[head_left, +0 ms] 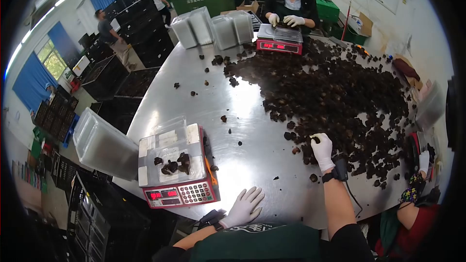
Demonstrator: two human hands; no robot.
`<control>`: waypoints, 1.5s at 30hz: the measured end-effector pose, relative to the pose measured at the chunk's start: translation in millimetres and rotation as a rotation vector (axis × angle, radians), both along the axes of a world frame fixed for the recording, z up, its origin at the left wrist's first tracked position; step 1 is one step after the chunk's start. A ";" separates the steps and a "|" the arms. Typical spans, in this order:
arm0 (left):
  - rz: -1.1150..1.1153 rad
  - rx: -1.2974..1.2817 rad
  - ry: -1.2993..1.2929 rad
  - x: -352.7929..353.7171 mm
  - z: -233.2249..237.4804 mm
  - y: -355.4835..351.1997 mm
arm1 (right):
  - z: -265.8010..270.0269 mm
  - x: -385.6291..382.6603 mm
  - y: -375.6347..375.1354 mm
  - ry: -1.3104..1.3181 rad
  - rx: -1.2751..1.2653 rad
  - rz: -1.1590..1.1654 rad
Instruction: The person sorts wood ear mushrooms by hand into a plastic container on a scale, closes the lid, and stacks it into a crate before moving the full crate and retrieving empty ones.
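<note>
My left hand [244, 207], white-gloved, lies with fingers spread near the table's front edge, just right of the red scale [177, 195]. It holds nothing. On that scale a clear plastic tray [150, 177] carries several dark brown pieces [170, 167]. My right hand [322, 151], also gloved, is at the left edge of the large heap of dark brown pieces [330, 87]. Its thumb and forefinger curl toward each other; a small yellowish spot shows at the tips, too small to identify.
Stacked clear containers [104, 145] stand left of the scale, more [213, 29] at the far edge. Across the metal table [194, 111], a gloved co-worker [291, 9] works at another scale [279, 46]. Another person's arm [412, 208] is at the right. Black crates [97, 218] stand lower left.
</note>
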State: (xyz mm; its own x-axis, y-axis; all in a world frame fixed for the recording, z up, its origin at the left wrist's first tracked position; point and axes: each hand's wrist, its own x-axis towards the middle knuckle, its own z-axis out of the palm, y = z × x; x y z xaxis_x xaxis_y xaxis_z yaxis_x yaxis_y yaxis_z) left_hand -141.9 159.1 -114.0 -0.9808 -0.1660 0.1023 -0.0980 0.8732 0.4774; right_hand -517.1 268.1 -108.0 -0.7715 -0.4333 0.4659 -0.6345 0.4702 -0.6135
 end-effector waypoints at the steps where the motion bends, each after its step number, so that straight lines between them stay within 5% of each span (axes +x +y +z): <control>1: -0.001 0.005 -0.001 0.2 1.6 0.3 | -1.4 0.6 0.8 -0.041 -0.023 -0.006; 8: -0.052 -0.021 0.033 5.1 13.4 -7.0 | 45.2 60.0 -30.4 -0.863 -0.265 0.145; 11: -0.002 0.467 0.013 16.6 18.0 -21.9 | 85.2 103.6 -64.5 -1.168 -0.397 0.291; 14: 0.207 0.692 0.011 37.1 92.4 -38.0 | 111.7 137.2 -92.1 -1.480 -0.497 0.557; 22: 0.445 0.368 0.449 71.0 169.2 -113.8 | 137.9 209.2 -166.4 -1.922 -0.545 0.912; 29: 0.770 0.529 0.587 90.8 172.7 -163.7 | 174.2 273.3 -225.6 -1.537 -0.126 0.994; 35: 0.897 0.353 0.566 117.0 154.6 -211.0 | 170.4 309.6 -286.4 -1.184 0.033 1.226; 36: 0.896 0.262 0.518 123.3 149.2 -217.7 | 132.4 312.8 -305.9 -0.935 -0.025 1.308; 41: 0.764 -0.189 0.317 143.2 123.6 -233.5 | 119.1 320.4 -306.2 -0.121 0.275 1.360; 45: 0.788 -0.215 0.352 143.1 123.3 -232.2 | 131.0 325.6 -292.7 0.034 0.410 1.279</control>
State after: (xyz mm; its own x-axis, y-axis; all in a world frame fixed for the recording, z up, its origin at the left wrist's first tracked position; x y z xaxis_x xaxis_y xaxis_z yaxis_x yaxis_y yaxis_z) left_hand 1.2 -73.2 9.3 -0.4953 -0.7221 0.4830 -0.5870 0.6880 0.4267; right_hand -191.5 -24.5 23.0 0.2859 -0.9479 0.1405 -0.7751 -0.3150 -0.5477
